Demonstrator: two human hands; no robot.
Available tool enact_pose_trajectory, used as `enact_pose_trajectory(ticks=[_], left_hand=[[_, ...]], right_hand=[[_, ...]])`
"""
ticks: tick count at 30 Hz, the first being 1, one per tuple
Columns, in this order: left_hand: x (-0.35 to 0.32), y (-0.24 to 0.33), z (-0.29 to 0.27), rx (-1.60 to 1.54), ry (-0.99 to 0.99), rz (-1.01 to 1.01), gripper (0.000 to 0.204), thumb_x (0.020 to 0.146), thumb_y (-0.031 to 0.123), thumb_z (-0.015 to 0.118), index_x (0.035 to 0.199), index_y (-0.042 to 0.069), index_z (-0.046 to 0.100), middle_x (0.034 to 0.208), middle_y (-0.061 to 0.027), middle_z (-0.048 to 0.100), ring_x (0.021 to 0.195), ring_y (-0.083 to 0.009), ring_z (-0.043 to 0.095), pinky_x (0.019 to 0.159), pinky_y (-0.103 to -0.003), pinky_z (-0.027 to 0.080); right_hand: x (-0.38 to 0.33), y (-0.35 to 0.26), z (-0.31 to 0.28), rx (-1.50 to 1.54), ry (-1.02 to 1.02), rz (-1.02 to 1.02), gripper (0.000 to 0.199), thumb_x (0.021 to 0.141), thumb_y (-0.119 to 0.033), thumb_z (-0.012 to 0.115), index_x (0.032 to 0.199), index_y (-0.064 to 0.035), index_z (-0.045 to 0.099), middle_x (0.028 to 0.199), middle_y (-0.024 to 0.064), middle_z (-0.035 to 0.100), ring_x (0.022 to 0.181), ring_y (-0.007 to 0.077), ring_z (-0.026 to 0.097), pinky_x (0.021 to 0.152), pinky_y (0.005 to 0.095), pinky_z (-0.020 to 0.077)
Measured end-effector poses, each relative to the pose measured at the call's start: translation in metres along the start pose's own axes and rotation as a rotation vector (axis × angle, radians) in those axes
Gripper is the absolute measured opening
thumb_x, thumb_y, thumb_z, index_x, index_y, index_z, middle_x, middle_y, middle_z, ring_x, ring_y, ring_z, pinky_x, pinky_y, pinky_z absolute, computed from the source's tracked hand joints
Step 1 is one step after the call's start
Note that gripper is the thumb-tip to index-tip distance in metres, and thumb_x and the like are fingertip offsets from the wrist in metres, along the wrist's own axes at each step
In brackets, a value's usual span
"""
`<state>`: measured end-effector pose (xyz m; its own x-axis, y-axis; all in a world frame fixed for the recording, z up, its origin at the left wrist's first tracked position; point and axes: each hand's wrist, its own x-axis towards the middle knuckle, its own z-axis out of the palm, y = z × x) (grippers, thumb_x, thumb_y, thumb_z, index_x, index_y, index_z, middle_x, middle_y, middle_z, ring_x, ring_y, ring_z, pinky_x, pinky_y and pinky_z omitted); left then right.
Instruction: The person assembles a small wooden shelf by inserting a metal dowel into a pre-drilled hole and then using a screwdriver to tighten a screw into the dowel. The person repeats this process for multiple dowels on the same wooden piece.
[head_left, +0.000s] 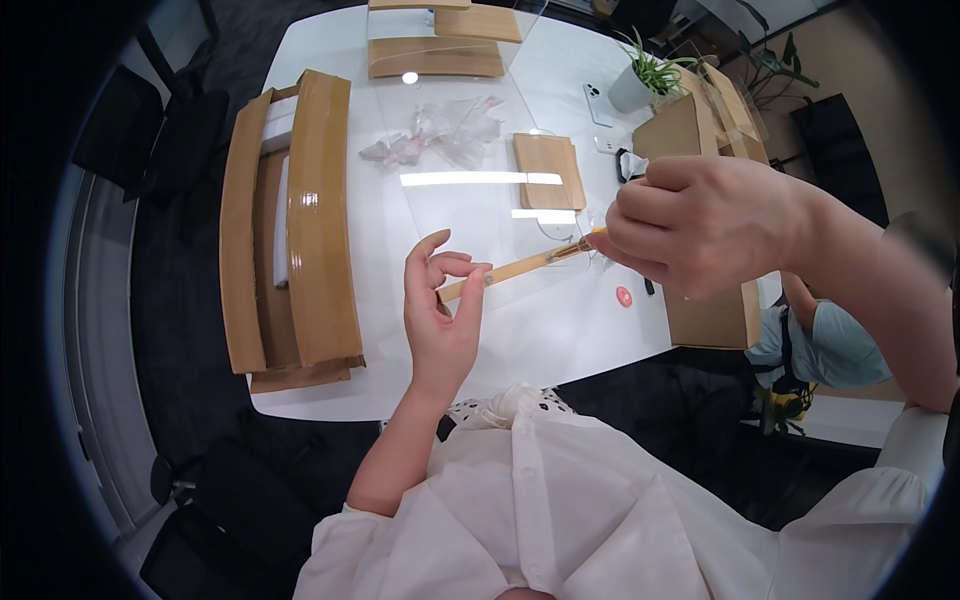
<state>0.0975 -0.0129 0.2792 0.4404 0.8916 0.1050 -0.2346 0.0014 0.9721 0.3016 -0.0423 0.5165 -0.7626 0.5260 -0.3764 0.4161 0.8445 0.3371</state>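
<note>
My left hand (440, 320) pinches a narrow light-wood strip (515, 268) between thumb and fingers near its lower left end. A small round metal spot shows on the strip beside my thumb. My right hand (695, 225) is closed around a slim tool, whose yellow part (598, 233) shows at the fingertips; its exact kind is hard to make out. A thin, shiny amber-and-metal section spans from there to the strip's right end. Beneath, a clear plastic sheet (460, 235) with bright light reflections lies on the white table (385, 350).
An open cardboard box (320, 230) stands at left, another box (715, 310) at right. Wooden boards (550, 172), crumpled plastic wrap (455, 130), phones (598, 105), a potted plant (630, 90) and a small red ring (624, 296) rest on the table. Another person (835, 345) is at right.
</note>
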Motion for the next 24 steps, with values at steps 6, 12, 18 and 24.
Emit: enact_pose_trajectory(ticks=[6, 12, 18, 24], left_hand=[[0.000, 0.001, 0.001, 0.014, 0.012, 0.014, 0.045, 0.097, 0.004, 0.065, 0.136, -0.006, 0.044, 0.094, -0.0041, 0.065, 0.104, -0.0138, 0.059, 0.094, -0.029, 0.046], [0.000, 0.001, 0.000, 0.043, 0.015, 0.035, 0.046, 0.096, 0.003, 0.065, 0.136, -0.006, 0.045, 0.093, -0.0046, 0.065, 0.104, -0.0152, 0.059, 0.094, -0.030, 0.046], [0.000, 0.000, 0.002, 0.040, 0.031, -0.006, 0.046, 0.095, 0.004, 0.066, 0.136, -0.004, 0.046, 0.091, -0.0047, 0.066, 0.104, -0.0169, 0.060, 0.092, -0.032, 0.047], [0.002, -0.003, 0.004, 0.066, 0.050, 0.024, 0.047, 0.094, 0.005, 0.067, 0.135, -0.003, 0.047, 0.088, -0.0047, 0.066, 0.099, -0.0171, 0.063, 0.090, -0.034, 0.047]], right_hand=[[0.003, -0.002, -0.001, -0.071, -0.052, -0.084, 0.012, 0.069, -0.012, 0.074, 0.066, -0.0027, 0.067, 0.073, 0.0006, 0.056, 0.073, 0.0148, 0.060, 0.062, 0.0269, 0.0505], [0.017, -0.020, -0.015, 0.007, -0.272, 0.054, 0.014, 0.077, -0.009, 0.075, 0.086, 0.0012, 0.073, 0.065, 0.0006, 0.059, 0.060, 0.0135, 0.062, 0.049, 0.0273, 0.0483], [0.037, -0.028, -0.024, 0.248, -0.337, 0.383, 0.004, 0.070, -0.006, 0.071, 0.067, -0.0084, 0.071, 0.067, 0.0066, 0.065, 0.066, 0.0243, 0.069, 0.052, 0.0349, 0.0524], [0.046, -0.029, -0.025, 0.332, -0.363, 0.607, 0.004, 0.078, -0.005, 0.069, 0.077, -0.0060, 0.073, 0.067, 0.0076, 0.067, 0.068, 0.0264, 0.071, 0.057, 0.0373, 0.0551]])
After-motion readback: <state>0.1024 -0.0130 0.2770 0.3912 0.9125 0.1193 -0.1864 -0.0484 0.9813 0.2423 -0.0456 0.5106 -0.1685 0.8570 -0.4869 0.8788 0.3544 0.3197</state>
